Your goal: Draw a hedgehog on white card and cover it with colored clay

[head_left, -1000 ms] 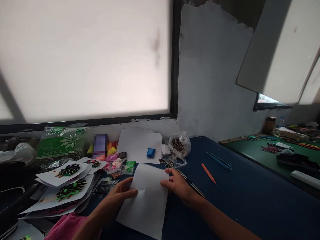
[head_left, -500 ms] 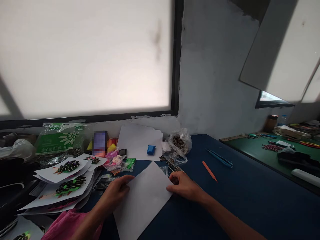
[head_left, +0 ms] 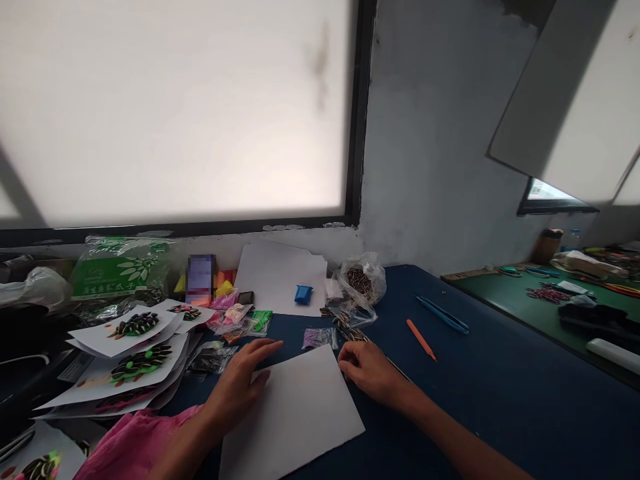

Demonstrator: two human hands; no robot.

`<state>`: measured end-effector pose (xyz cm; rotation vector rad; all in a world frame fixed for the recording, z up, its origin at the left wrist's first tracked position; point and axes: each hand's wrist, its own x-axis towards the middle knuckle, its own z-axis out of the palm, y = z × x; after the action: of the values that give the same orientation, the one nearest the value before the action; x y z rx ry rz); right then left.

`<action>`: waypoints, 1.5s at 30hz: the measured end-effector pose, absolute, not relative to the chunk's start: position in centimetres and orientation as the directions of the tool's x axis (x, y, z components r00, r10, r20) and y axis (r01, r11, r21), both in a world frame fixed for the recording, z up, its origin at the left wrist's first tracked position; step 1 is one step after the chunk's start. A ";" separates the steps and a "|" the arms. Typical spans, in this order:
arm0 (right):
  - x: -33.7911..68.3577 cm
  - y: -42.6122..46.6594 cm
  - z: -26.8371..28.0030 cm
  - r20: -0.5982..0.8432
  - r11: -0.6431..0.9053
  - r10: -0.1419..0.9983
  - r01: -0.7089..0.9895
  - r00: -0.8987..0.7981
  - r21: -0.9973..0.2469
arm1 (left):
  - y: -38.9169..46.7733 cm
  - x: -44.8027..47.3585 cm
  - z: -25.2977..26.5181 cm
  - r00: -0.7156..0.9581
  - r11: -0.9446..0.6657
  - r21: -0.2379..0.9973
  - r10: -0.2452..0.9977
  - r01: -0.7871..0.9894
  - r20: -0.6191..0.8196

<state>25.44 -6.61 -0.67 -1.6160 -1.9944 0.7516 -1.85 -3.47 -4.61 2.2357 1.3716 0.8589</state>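
On the blue tabletop (head_left: pixel 520 393), a blank white paper sheet (head_left: pixel 305 417) lies between left hand (head_left: pixel 245 380) and right hand (head_left: pixel 373 373).
Left fingers spread loosely at its edge, perhaps steadying it; right fingers curl narrowly opposite, grip unclear. Blue tweezers (head_left: pixel 443 315) and orange pen (head_left: pixel 422 341) sit aside, probably for easy reach.

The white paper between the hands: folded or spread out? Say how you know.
Spread out: the white paper lies flat on the blue table, with no fold visible; its near end leaves the picture.
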 end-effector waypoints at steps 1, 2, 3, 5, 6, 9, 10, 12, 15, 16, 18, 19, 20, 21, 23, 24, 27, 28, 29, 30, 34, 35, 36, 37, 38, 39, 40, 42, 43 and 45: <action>25.4 -6.7 -0.7 0.040 0.180 0.979 0.742 -0.202 -0.646 | -3.4 -1.8 -4.7 0.320 -0.458 0.583 0.888 0.671 0.329; 25.3 -6.7 -0.8 0.071 0.200 0.977 0.756 -0.200 -0.623 | -3.4 -1.7 -4.8 0.309 -0.460 0.564 0.886 0.685 0.347; 25.2 -6.7 -0.9 0.102 0.219 0.975 0.769 -0.198 -0.601 | -3.4 -1.5 -4.9 0.308 -0.461 0.545 0.884 0.700 0.353; 25.0 -6.7 -1.3 0.160 0.261 0.965 0.783 -0.206 -0.565 | -3.6 -0.7 -5.2 0.325 -0.454 0.495 0.887 0.741 0.326; 24.9 -6.8 -1.6 0.195 0.297 0.954 0.786 -0.227 -0.542 | -3.8 -0.2 -5.4 0.350 -0.449 0.464 0.892 0.763 0.287; 24.5 -6.8 -2.5 0.283 0.435 0.897 0.794 -0.341 -0.424 | -4.5 1.6 -5.9 0.444 -0.454 0.322 0.889 0.831 0.108; 24.4 -6.8 -2.7 0.285 0.463 0.882 0.801 -0.375 -0.381 | -4.8 2.2 -6.0 0.463 -0.464 0.275 0.884 0.842 0.073; 24.1 -6.8 -3.0 0.243 0.481 0.874 0.820 -0.420 -0.312 | -5.3 2.9 -6.0 0.476 -0.475 0.209 0.878 0.855 0.047; 23.9 -6.7 -3.0 0.166 0.467 0.883 0.852 -0.439 -0.236 | -5.8 3.2 -5.5 0.510 -0.504 0.172 0.860 0.846 0.008; 23.9 -6.6 -2.9 0.150 0.457 0.889 0.864 -0.433 -0.213 | -5.9 3.2 -5.2 0.521 -0.514 0.165 0.854 0.842 0.003; 23.9 -6.4 -2.9 0.129 0.433 0.900 0.885 -0.415 -0.172 | -6.0 3.1 -4.8 0.535 -0.527 0.157 0.845 0.835 -0.010; 24.0 -6.2 -2.9 0.125 0.425 0.904 0.892 -0.409 -0.155 | -6.0 3.1 -4.5 0.542 -0.532 0.159 0.840 0.832 -0.020; 24.1 -6.1 -3.1 0.129 0.421 0.905 0.896 -0.406 -0.141 | -6.0 3.1 -4.3 0.549 -0.537 0.163 0.836 0.827 -0.029; 24.2 -5.9 -3.3 0.139 0.421 0.904 0.898 -0.404 -0.130 | -6.1 3.1 -4.1 0.556 -0.544 0.167 0.830 0.822 -0.036; 24.4 -5.6 -3.8 0.176 0.414 0.903 0.903 -0.392 -0.114 | -6.2 3.1 -3.7 0.576 -0.561 0.177 0.816 0.809 -0.046; 24.6 -5.5 -4.1 0.197 0.411 0.901 0.905 -0.386 -0.107 | -6.3 3.1 -3.5 0.587 -0.570 0.184 0.808 0.801 -0.051; 24.7 -5.4 -4.5 0.248 0.405 0.894 0.910 -0.373 -0.092 | -6.6 3.2 -3.1 0.622 -0.601 0.224 0.782 0.767 -0.035; 24.7 -5.4 -4.4 0.260 0.408 0.890 0.909 -0.375 -0.088 | -6.6 3.3 -3.0 0.638 -0.615 0.244 0.770 0.750 -0.019; 24.7 -5.5 -4.3 0.270 0.416 0.884 0.905 -0.381 -0.086 | -6.7 3.3 -2.9 0.655 -0.631 0.264 0.756 0.730 -0.003; 24.6 -5.6 -4.2 0.277 0.428 0.877 0.899 -0.391 -0.086 | -6.7 3.4 -2.9 0.672 -0.647 0.279 0.740 0.710 0.006; 24.1 -6.2 -3.5 0.296 0.473 0.857 0.871 -0.421 -0.131 | -6.7 3.9 -2.5 0.728 -0.691 0.300 0.685 0.657 -0.018; 24.0 -6.4 -3.3 0.293 0.480 0.856 0.865 -0.427 -0.144 | -6.7 4.0 -2.4 0.737 -0.697 0.308 0.676 0.647 -0.017; 23.8 -6.6 -3.1 0.285 0.485 0.856 0.861 -0.432 -0.150 | -6.7 4.0 -2.3 0.744 -0.703 0.322 0.668 0.634 -0.008; 23.7 -6.8 -2.9 0.271 0.485 0.858 0.861 -0.436 -0.152 | -6.7 4.0 -2.2 0.750 -0.707 0.341 0.661 0.619 0.009; 23.5 -6.9 -2.7 0.253 0.478 0.865 0.865 -0.434 -0.150 | -6.6 3.8 -2.1 0.751 -0.709 0.360 0.660 0.607 0.032; 23.4 -7.1 -2.5 0.227 0.463 0.876 0.874 -0.425 -0.149 | -6.6 3.6 -2.1 0.745 -0.706 0.374 0.665 0.602 0.056; 23.3 -7.2 -2.2 0.199 0.442 0.889 0.884 -0.411 -0.149 | -6.5 3.3 -2.2 0.728 -0.695 0.381 0.681 0.610 0.078; 23.1 -7.5 -1.9 0.147 0.402 0.913 0.902 -0.381 -0.157 | -6.2 2.7 -2.4 0.645 -0.632 0.358 0.758 0.688 0.098; 23.1 -7.5 -1.7 0.132 0.386 0.921 0.908 -0.367 -0.162 | -6.1 2.4 -2.6 0.579 -0.575 0.319 0.810 0.753 0.093; 23.1 -7.7 -1.5 0.120 0.361 0.931 0.916 -0.344 -0.172 | -5.9 2.0 -2.9 0.434 -0.430 0.247 0.900 0.868 0.043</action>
<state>23.08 -7.68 -1.52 -1.6684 -2.4230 0.1104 2.00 -5.90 -2.91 2.4959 1.5581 0.2506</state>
